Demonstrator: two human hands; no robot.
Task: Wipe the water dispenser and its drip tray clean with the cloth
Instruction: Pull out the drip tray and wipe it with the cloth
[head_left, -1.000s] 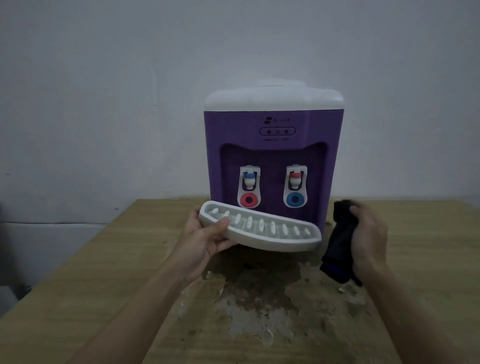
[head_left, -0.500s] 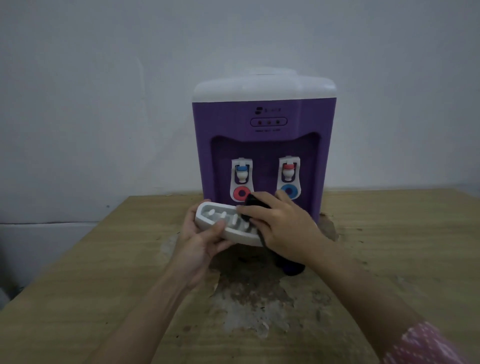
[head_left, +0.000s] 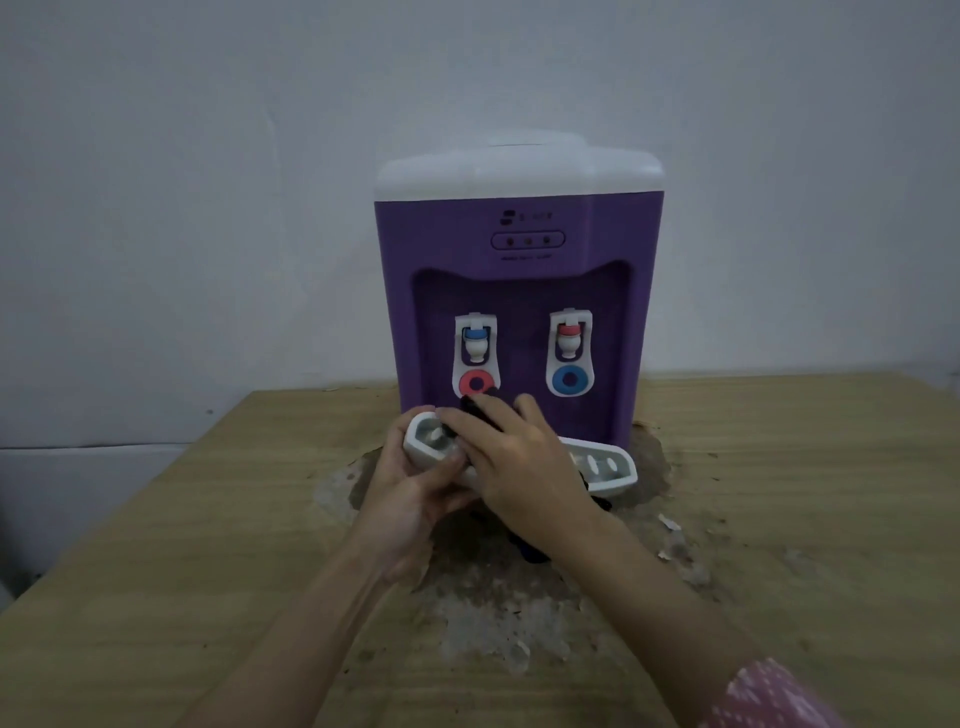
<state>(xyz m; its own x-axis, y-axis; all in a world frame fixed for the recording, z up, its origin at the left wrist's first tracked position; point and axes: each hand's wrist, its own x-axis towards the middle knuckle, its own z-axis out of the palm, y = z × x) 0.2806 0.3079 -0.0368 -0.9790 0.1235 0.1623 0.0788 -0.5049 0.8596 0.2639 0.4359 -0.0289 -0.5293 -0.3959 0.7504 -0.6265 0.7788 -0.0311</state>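
The right hand (head_left: 511, 457) has slid its dark cloth (head_left: 480, 408) leftward along the drip tray (head_left: 602, 465), held off the tabletop (head_left: 156, 571) before the dispenser (head_left: 519, 291), left hand (head_left: 410, 493) gripping the light, stiff tray's end.

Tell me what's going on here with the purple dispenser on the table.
A person is cleaning the dispenser's drip tray, which is off the machine and held in front of it above the worn wooden table. The left hand grips the tray's left end. The right hand presses a dark cloth onto the tray's slotted top, covering its middle. The tray's right end shows past the hand.
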